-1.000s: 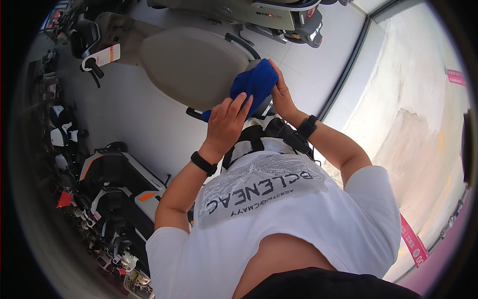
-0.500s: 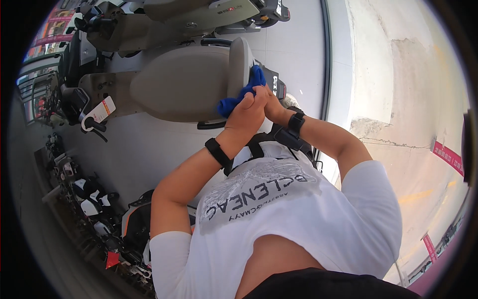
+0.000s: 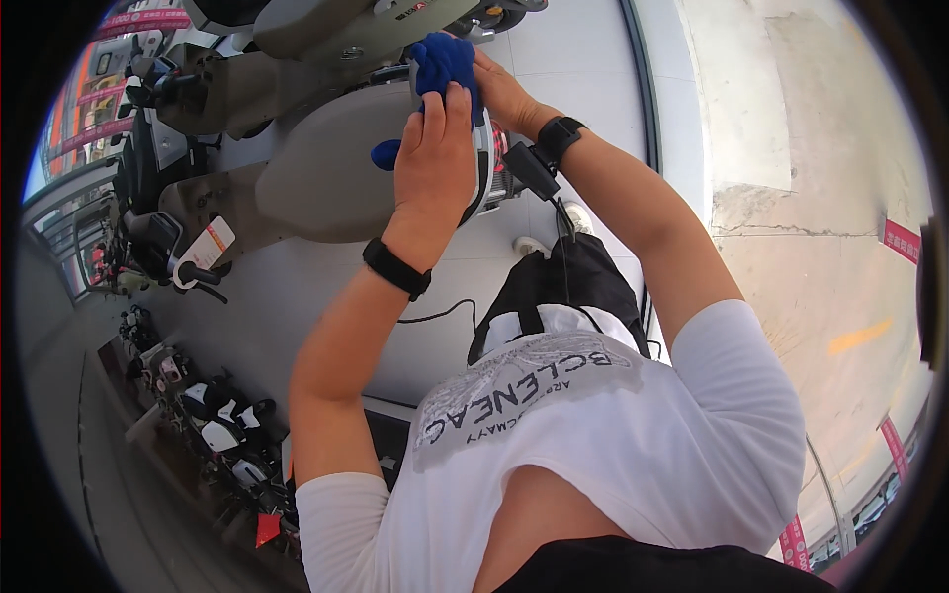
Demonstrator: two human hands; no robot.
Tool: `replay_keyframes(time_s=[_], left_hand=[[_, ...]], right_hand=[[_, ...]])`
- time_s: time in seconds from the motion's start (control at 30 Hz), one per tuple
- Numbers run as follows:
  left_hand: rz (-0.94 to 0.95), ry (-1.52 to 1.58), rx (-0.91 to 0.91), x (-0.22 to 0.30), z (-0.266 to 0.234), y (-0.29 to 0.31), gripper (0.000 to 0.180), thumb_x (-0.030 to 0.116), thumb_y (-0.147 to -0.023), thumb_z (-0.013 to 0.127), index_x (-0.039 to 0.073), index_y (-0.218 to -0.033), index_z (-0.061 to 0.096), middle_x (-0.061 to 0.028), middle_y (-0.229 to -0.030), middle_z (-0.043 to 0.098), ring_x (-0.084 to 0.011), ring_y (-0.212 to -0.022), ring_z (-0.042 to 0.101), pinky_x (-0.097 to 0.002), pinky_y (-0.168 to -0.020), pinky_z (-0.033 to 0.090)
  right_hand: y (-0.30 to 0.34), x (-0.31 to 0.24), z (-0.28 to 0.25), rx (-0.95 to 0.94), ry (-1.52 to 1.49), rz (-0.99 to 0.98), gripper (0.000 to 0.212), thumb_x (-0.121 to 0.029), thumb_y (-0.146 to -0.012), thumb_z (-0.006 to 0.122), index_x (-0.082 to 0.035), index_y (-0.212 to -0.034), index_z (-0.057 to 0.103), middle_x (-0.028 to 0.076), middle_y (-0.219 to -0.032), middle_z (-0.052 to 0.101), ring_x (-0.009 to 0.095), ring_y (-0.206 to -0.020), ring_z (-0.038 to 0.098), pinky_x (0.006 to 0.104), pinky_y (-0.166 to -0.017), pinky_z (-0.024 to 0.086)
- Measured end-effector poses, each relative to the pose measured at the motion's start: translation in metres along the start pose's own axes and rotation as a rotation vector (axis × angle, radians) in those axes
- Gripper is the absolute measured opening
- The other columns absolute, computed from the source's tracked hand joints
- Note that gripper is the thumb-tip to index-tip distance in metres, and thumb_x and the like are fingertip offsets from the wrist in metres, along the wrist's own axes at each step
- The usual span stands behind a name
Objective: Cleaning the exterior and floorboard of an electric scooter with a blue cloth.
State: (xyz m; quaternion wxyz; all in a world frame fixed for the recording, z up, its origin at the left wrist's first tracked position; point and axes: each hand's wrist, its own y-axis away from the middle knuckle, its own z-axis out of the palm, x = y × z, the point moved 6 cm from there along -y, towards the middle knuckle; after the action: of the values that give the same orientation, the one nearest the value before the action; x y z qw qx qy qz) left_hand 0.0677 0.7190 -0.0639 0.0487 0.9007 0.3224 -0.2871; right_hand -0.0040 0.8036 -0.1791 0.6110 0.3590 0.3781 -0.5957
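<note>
A bunched blue cloth lies over the backrest at the rear of a grey-beige electric scooter's seat. My left hand grips the cloth from the near side, its fingers bent over the cloth's edge. A loose end of the cloth pokes out left of that hand. From the right, my right hand holds the cloth's far side behind the backrest; its fingertips are partly hidden. Most of the backrest is covered by the cloth and my hands.
Another grey-green scooter stands close along the far side. A white tag hangs at the near scooter's handlebar. Several parked scooters line the lower left. A dark-edged threshold runs along the right, and a thin cable trails near my legs.
Both hands and the cloth have moved up and away, from the backrest's near end towards its far end. The cloth is now bunched higher, and my arms reach farther out.
</note>
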Motion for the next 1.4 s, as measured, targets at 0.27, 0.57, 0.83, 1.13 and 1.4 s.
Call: replay_keyframes(time_s=[0.27, 0.57, 0.83, 1.13, 1.4], left_hand=[[0.174, -0.148, -0.165, 0.059, 0.005, 0.033, 0.041, 0.017, -0.082, 0.055, 0.0, -0.119, 0.062, -0.006, -0.13, 0.052, -0.0233, -0.119, 0.043, -0.0278, -0.094, 0.031], [0.162, 0.488, -0.45, 0.1, 0.063, 0.156, 0.035, 0.013, -0.077, 0.059, -0.002, -0.108, 0.065, -0.0081, -0.12, 0.056, -0.0233, -0.104, 0.051, -0.0306, -0.082, 0.043], [-0.082, 0.752, -0.124, 0.026, 0.095, 0.225, 0.044, 0.001, -0.08, 0.058, 0.009, -0.123, 0.061, -0.0042, -0.131, 0.052, -0.0248, -0.112, 0.05, -0.0371, -0.092, 0.046], [-0.252, 0.866, -0.038, -0.001, 0.219, 0.299, 0.05, -0.006, -0.081, 0.054, 0.009, -0.129, 0.055, -0.0086, -0.128, 0.055, -0.0324, -0.111, 0.053, -0.0425, -0.097, 0.045], [-0.537, 1.114, -0.328, -0.01, 0.291, 0.349, 0.044, -0.006, -0.084, 0.055, 0.001, -0.127, 0.052, -0.0174, -0.128, 0.055, -0.0378, -0.115, 0.052, -0.0423, -0.099, 0.044]], right_hand=[[0.068, 0.07, -0.004, 0.013, 0.142, 0.068, 0.053, -0.025, -0.102, 0.043, -0.018, -0.151, 0.024, 0.005, -0.146, 0.038, 0.016, -0.13, 0.039, 0.0295, -0.109, 0.032], [0.18, 0.124, -0.014, -0.071, 0.291, 0.438, 0.044, -0.001, -0.09, 0.05, -0.006, -0.134, 0.051, 0.012, -0.118, 0.064, 0.021, -0.107, 0.06, 0.0304, -0.096, 0.045], [0.181, 0.066, 0.04, -0.308, 0.952, -0.274, 0.058, 0.006, -0.075, 0.062, -0.013, -0.129, 0.055, 0.008, -0.134, 0.053, 0.029, -0.125, 0.049, 0.0408, -0.104, 0.043], [0.167, 0.16, 0.13, -0.353, 1.492, -0.389, 0.053, -0.008, -0.081, 0.06, -0.018, -0.132, 0.053, 0.004, -0.131, 0.056, 0.021, -0.124, 0.05, 0.0394, -0.11, 0.033], [0.138, 0.217, 0.207, -0.325, 1.472, -0.162, 0.046, -0.009, -0.085, 0.058, -0.021, -0.129, 0.056, 0.002, -0.119, 0.061, 0.021, -0.113, 0.056, 0.0368, -0.104, 0.037]])
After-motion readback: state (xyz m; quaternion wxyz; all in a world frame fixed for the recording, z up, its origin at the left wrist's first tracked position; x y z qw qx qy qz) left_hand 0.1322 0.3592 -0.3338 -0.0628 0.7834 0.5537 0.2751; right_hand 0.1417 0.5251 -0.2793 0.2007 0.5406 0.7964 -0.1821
